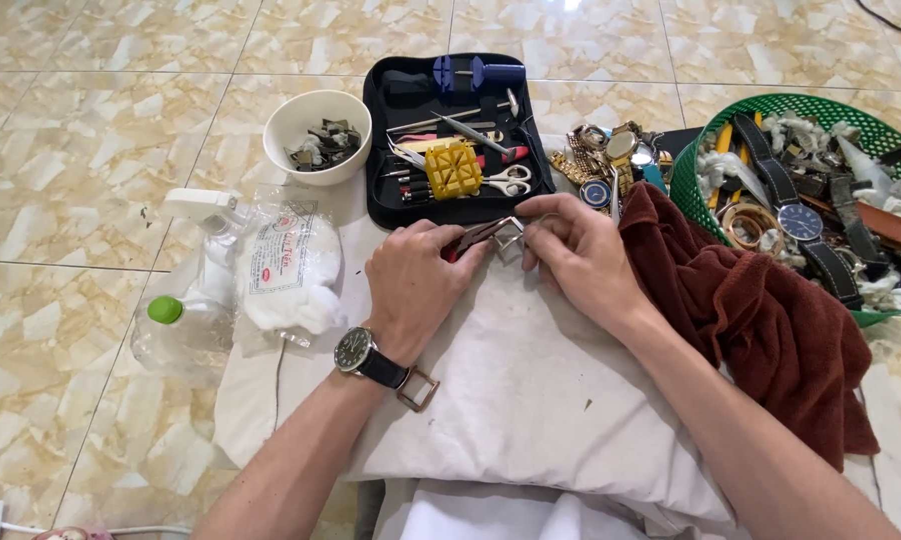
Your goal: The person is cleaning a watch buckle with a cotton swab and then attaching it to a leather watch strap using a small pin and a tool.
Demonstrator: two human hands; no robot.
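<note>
Head view, left hand [414, 285] and right hand [581, 255] both gripping square metal watch [506, 237] between them, over white pillow [531, 400]

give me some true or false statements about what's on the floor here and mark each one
1. Both hands, left hand and right hand, hold a square watch. True.
2. The white bowl is empty. False: it holds small dark parts.
3. The green basket sits right of the red towel. True.
4. The tool case is shut. False: it lies open, with scissors and a yellow block inside.
5. The left wrist is bare. False: it wears a wristwatch.
</note>
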